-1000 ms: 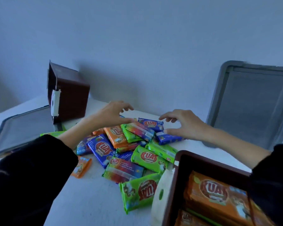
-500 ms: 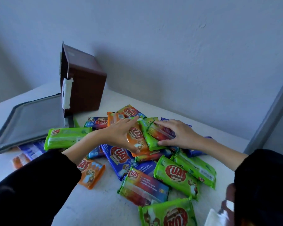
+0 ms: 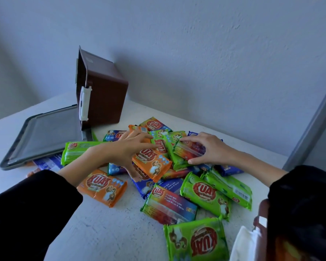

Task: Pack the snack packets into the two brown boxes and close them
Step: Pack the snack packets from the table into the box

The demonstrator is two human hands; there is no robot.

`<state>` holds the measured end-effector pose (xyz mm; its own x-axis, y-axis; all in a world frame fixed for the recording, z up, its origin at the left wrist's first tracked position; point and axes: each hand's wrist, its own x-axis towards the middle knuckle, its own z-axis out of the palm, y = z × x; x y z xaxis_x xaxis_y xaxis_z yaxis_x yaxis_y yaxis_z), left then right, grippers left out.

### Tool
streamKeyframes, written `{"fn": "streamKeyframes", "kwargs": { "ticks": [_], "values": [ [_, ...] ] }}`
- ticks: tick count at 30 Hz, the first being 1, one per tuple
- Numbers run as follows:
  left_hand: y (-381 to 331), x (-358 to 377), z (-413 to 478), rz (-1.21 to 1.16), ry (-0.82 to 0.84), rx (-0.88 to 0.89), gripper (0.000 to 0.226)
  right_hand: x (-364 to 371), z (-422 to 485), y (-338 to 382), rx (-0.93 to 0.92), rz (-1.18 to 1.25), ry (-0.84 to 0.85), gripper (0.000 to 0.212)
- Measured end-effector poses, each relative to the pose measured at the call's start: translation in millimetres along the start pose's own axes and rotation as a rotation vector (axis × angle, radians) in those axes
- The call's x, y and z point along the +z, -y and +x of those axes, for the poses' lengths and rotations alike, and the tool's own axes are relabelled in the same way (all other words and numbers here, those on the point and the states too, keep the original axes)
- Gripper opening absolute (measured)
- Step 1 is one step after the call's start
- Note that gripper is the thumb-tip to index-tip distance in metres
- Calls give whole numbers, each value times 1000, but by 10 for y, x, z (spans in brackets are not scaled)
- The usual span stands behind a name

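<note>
Head view, left hand [image 3: 128,151] flat on orange packet [image 3: 152,164], right hand [image 3: 209,149] pinching rainbow packet [image 3: 192,150], both atop snack pile [image 3: 205,194]

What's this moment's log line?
phase: gathering | left grip: rests on orange packet | right grip: pinches multicolour packet | brown box: on its side
</note>
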<state>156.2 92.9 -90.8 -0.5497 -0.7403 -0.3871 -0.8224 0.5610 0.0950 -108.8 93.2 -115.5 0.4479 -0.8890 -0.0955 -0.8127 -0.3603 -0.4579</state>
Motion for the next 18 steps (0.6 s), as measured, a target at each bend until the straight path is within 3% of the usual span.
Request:
{"fn": "streamKeyframes", "kwargs": {
  "ticks": [3, 8, 18],
  "values": [
    [53, 83, 32, -20, -166, 146, 83, -18, -19, 0, 4, 12, 45, 72],
    [22, 49, 31, 0, -197, 176, 71, -19, -17, 48, 5, 4, 16, 72],
    [-96, -289, -195, 138, -385, 153, 75, -436, -196, 194, 44, -35, -190, 74]
  ]
}}
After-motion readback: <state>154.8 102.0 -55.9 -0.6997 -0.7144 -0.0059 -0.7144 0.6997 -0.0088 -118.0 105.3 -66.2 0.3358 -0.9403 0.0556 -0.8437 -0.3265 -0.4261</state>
